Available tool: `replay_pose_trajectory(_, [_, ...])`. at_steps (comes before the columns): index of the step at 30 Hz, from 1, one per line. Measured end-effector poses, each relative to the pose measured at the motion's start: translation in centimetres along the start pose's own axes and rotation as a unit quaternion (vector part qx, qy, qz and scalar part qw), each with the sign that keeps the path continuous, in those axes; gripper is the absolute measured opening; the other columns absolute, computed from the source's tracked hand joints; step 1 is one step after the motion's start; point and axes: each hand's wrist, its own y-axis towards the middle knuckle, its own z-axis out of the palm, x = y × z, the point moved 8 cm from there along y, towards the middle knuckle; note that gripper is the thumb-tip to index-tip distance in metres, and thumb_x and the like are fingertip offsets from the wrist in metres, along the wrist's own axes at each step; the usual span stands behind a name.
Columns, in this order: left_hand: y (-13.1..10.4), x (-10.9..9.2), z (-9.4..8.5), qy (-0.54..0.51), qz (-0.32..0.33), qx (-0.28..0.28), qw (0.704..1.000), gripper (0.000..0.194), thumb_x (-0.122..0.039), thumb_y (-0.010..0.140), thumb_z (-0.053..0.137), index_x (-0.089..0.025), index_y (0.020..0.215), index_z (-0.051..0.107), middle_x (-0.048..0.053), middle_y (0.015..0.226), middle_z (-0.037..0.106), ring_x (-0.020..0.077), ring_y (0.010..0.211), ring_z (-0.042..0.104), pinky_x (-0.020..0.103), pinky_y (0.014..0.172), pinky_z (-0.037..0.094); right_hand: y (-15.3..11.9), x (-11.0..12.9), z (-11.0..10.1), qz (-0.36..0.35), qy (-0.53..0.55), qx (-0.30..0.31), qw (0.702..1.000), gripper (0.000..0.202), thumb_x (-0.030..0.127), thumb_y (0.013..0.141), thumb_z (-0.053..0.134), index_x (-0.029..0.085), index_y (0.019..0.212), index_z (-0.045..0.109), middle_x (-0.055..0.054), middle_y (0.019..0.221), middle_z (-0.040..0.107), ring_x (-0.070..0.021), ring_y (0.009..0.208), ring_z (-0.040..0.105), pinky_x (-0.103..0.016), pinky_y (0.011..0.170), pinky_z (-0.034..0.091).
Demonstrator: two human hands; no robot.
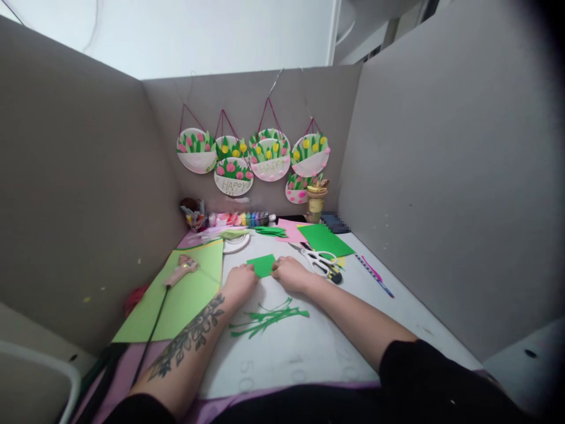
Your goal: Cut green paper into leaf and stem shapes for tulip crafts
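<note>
- Head view shows the left hand (241, 281) and the right hand (289, 274) at a small green paper (261, 266), which lies between them on the white table top (329, 347).
- The left hand has its fingers closed together on the left edge of this paper.
- The right hand has its thumb and fingers pinched on the right edge.
- Nearer to the person, thin green strips (269, 318) lie in a loose pile, apart from both hands.
- White scissors (318, 260) are just beside the right hand, and a larger green sheet (325, 240) is behind them.
- On the left, a pink glue gun (182, 271) rests on a light green sheet (176, 318).
- Decorated paper plates (269, 160) hang on the grey back panel (247, 94).
</note>
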Motion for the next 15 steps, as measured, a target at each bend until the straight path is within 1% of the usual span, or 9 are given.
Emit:
replay_pose_trajectory(3, [-0.3, 0.6, 0.2, 0.025, -0.002, 0.025, 0.999, 0.029, -0.015, 0.087, 0.042, -0.011, 0.093, 0.070, 0.015, 0.095, 0.067, 0.0251, 0.093, 0.063, 0.033, 0.077, 0.047, 0.0, 0.3, 0.3, -0.022, 0.008, -0.013, 1.000, 0.025, 0.017, 0.085, 0.051, 0.016, 0.096, 0.074, -0.014, 0.104, 0.069, -0.0224, 0.101, 0.058, -0.029, 0.083, 0.038])
replay_pose_trajectory(5, [-0.3, 1.0, 0.5, 0.031, -0.007, 0.031, 0.999, 0.029, -0.013, 0.086, 0.042, -0.011, 0.092, 0.070, 0.015, 0.095, 0.067, 0.0253, 0.092, 0.064, 0.033, 0.077, 0.048, 0.0, 0.2, 0.6, -0.025, 0.014, -0.019, 0.999, 0.026, 0.016, 0.086, 0.050, 0.016, 0.098, 0.073, -0.014, 0.106, 0.068, -0.0216, 0.100, 0.058, -0.028, 0.084, 0.038])
replay_pose_trajectory(8, [-0.2, 1.4, 1.0, 0.018, -0.016, 0.014, 1.000, 0.028, -0.015, 0.087, 0.042, -0.013, 0.092, 0.070, 0.014, 0.095, 0.068, 0.0243, 0.092, 0.065, 0.032, 0.079, 0.048, 0.0, 0.0, 1.0, -0.019, 0.019, -0.033, 0.999, 0.026, 0.016, 0.089, 0.048, 0.016, 0.099, 0.071, -0.013, 0.106, 0.068, -0.0207, 0.100, 0.058, -0.028, 0.084, 0.039])
replay_pose_trajectory(11, [0.1, 1.3, 1.3, 0.000, 0.000, -0.002, 1.000, 0.028, -0.016, 0.088, 0.043, -0.015, 0.094, 0.071, 0.013, 0.094, 0.068, 0.0228, 0.092, 0.065, 0.030, 0.079, 0.048, 0.3, -0.2, 1.2, -0.020, 0.013, -0.054, 0.998, 0.025, 0.017, 0.091, 0.046, 0.016, 0.098, 0.070, -0.012, 0.101, 0.068, -0.0210, 0.097, 0.059, -0.029, 0.082, 0.040])
replay_pose_trajectory(15, [0.3, 1.2, 1.4, -0.011, 0.007, -0.006, 1.000, 0.028, -0.016, 0.088, 0.043, -0.015, 0.091, 0.071, 0.012, 0.092, 0.068, 0.0226, 0.089, 0.064, 0.030, 0.077, 0.048, 1.2, -0.5, 1.4, -0.019, -0.008, -0.065, 0.998, 0.024, 0.018, 0.092, 0.046, 0.016, 0.096, 0.069, -0.012, 0.096, 0.068, -0.0228, 0.095, 0.059, -0.031, 0.079, 0.041])
